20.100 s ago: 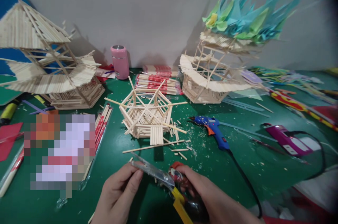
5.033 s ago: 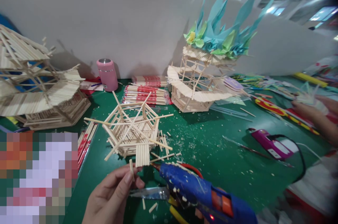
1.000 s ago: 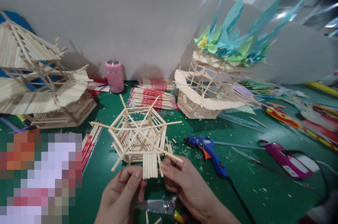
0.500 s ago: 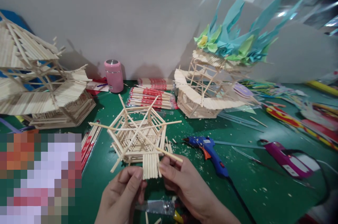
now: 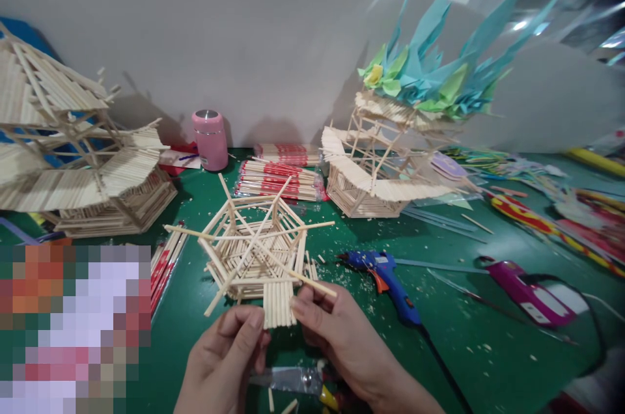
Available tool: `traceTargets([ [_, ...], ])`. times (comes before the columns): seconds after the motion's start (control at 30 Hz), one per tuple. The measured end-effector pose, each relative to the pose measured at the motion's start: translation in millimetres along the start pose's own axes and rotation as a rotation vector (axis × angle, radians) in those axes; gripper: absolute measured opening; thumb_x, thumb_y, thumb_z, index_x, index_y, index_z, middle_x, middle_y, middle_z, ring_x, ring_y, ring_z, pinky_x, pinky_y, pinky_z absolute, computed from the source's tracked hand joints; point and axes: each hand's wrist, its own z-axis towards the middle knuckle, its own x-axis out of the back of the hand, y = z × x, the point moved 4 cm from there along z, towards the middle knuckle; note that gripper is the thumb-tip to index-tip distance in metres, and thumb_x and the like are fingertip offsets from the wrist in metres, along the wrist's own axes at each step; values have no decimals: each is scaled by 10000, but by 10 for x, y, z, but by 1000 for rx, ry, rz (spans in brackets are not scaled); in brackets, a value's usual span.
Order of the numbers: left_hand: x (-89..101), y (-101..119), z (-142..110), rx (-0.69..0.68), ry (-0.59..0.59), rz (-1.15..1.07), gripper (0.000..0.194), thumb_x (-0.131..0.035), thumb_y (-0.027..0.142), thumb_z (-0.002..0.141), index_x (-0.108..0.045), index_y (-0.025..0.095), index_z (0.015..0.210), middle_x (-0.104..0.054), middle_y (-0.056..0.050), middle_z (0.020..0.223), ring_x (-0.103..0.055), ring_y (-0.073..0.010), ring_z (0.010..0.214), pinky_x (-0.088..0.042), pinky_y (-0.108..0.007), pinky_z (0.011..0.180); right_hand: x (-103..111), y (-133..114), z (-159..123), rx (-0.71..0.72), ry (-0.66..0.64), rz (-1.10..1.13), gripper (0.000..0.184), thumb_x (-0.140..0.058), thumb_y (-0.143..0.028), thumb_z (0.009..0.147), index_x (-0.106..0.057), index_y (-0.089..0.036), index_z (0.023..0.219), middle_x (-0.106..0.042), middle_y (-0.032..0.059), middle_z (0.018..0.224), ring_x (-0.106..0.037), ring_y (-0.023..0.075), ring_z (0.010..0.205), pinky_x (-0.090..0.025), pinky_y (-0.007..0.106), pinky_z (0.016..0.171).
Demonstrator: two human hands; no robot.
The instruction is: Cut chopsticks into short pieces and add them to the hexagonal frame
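In front of me on the green table is a hexagonal frame of wooden sticks point(image 5: 254, 245), with long sticks crossing over its top and jutting past its sides. A small panel of short sticks point(image 5: 278, 304) lies side by side at its near edge. My left hand point(image 5: 227, 352) pinches the panel's left edge between thumb and fingers. On the opposite edge, my right hand point(image 5: 332, 329) is closed with its thumb against the sticks. One jutting stick passes just above the right fingers. Scissors point(image 5: 293, 379) lie below, partly hidden by my hands.
To the right rests a blue glue gun point(image 5: 385, 271), its cord trailing toward me, with a magenta power strip point(image 5: 532, 297) beyond. Finished stick pavilions stand at left point(image 5: 97, 160) and back right point(image 5: 375, 173). Bagged sticks point(image 5: 280, 179) and a pink flask point(image 5: 209, 140) are behind.
Almost nothing differs. Both hands keep their grip on the stick panel, and the view has shifted very slightly.
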Motion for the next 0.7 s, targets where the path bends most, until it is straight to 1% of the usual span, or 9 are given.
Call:
traceTargets([
  [0.33, 0, 4, 11, 4, 5, -6, 278, -862, 391, 467, -705, 195, 587, -599, 49, 498, -468, -68, 465, -369, -161, 474, -7, -54, -20, 71, 7, -81, 463, -744, -546, 617, -465, -180, 568, -329, -93, 486, -220, 60, 465, -138, 237, 433],
  [0.5, 15, -6, 8, 10, -5, 0, 293, -856, 408, 474, -704, 184, 589, -601, 45, 505, -475, -64, 470, -367, -156, 481, 0, -47, -16, 75, 27, -107, 466, -748, -551, 605, -470, -179, 570, -338, -91, 498, -225, 60, 466, -130, 240, 427],
  [0.7, 7, 11, 12, 10, -6, 0, 286, -855, 412, 472, -702, 194, 576, -602, 51, 497, -478, -58, 468, -366, -147, 485, -2, -49, -11, 43, 25, -74, 477, -761, -556, 579, -469, -179, 564, -336, -93, 486, -228, 58, 458, -125, 239, 427],
])
